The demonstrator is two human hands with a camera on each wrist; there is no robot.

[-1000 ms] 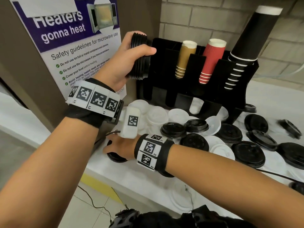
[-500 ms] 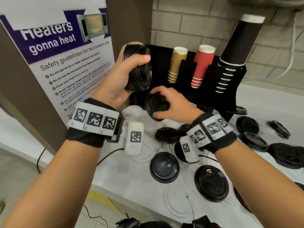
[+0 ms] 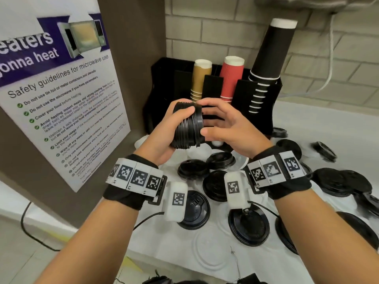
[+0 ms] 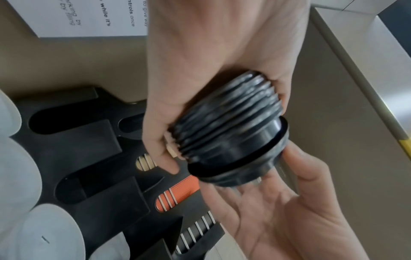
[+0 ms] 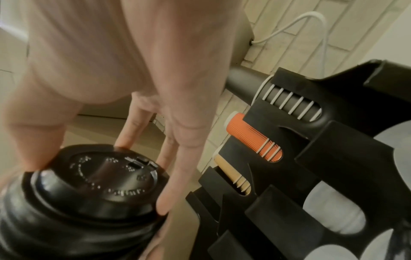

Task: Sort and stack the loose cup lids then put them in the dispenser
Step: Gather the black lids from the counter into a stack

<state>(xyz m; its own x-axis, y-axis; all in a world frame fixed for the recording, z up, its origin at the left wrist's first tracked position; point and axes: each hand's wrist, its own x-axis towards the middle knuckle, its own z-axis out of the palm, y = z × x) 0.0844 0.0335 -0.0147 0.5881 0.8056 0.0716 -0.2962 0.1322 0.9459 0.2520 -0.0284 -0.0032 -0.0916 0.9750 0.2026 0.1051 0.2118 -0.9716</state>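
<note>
My left hand (image 3: 164, 134) grips a stack of black lids (image 3: 185, 126) turned on its side, in front of the black dispenser (image 3: 211, 85). My right hand (image 3: 213, 119) holds one more black lid (image 3: 198, 126) by its rim with thumb and fingertips, set against the right end of the stack. The left wrist view shows the ribbed stack (image 4: 227, 119) in my left palm and the end lid (image 4: 244, 158) over my right palm. In the right wrist view my fingertips (image 5: 162, 209) ring that lid (image 5: 95, 177).
Several loose black lids (image 3: 221, 160) and white lids (image 3: 207, 261) lie on the white counter (image 3: 317, 124) below my hands. The dispenser holds tan cups (image 3: 201, 78), red cups (image 3: 231, 76) and tall black cups (image 3: 270, 54). A poster (image 3: 61, 95) covers the left wall.
My right hand rose from the counter's front edge with a black lid and brought it to the stack's end. My left hand lowered the stack away from the dispenser's left slot.
</note>
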